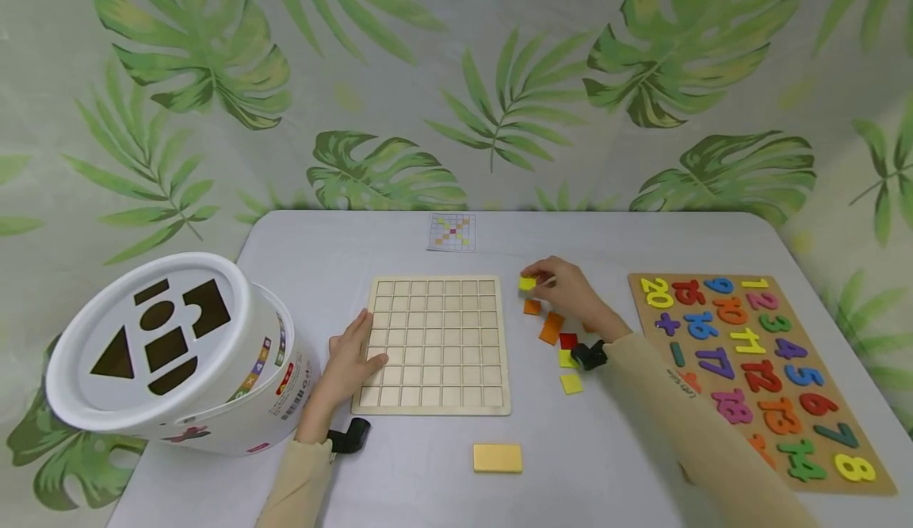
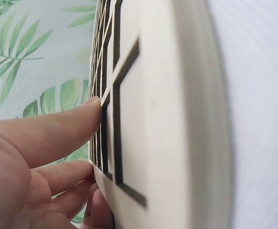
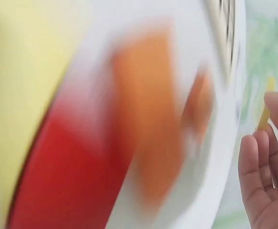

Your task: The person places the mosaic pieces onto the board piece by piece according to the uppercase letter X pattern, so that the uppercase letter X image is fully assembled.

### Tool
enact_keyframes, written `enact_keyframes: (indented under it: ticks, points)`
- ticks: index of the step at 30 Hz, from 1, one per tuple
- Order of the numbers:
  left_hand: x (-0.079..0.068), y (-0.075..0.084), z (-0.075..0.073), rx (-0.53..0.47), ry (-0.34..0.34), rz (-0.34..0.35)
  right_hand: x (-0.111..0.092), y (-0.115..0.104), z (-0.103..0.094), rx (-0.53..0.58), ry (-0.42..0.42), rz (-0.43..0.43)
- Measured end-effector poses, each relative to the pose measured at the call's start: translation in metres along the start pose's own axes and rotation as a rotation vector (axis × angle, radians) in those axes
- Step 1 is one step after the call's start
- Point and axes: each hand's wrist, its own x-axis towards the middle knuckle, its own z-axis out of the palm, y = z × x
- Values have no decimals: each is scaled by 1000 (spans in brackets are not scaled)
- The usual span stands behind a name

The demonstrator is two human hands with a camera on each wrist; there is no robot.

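My left hand (image 1: 349,357) rests at the left edge of a pale wooden grid board (image 1: 502,353), its thumb lying over the border squares. In the left wrist view the thumb (image 2: 67,129) touches the grid and the other fingers lie against the board's side. To the right of the board, my right hand (image 1: 567,286) pinches a small yellow square tile (image 1: 527,283) between thumb and fingertips. The right wrist view shows this tile (image 3: 266,105) edge-on. Below that hand lie orange tiles (image 1: 551,327), a red tile (image 1: 567,341) and yellow tiles (image 1: 571,384).
A white lidded bucket (image 1: 235,298) with shape cut-outs stands at the left. A number puzzle board (image 1: 766,377) lies at the right, partly behind the right sleeve. A small pattern card (image 1: 452,232) is at the back edge; a gold-yellow block (image 1: 497,458) lies in front of the grid board.
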Motion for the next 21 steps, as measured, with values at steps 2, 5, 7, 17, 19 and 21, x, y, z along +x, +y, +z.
enact_keyframes:
  ticks: [2,5,7,17,19,21]
  points:
    - [0,0,0,-2,1,0,7,-15,17,29,-22,-62]
    - [0,1,0,3,3,5,21,-39,43,71,-75,-119]
    - [0,1,-1,8,1,3,29,-54,61,89,-117,-137]
    - [0,0,-1,21,-14,-26,64,-100,125,35,-222,-123]
    - [0,0,-1,27,-14,-16,67,-106,131,12,-223,-121]
    - [0,0,-1,33,-10,-5,70,-110,136,-20,-222,-123]
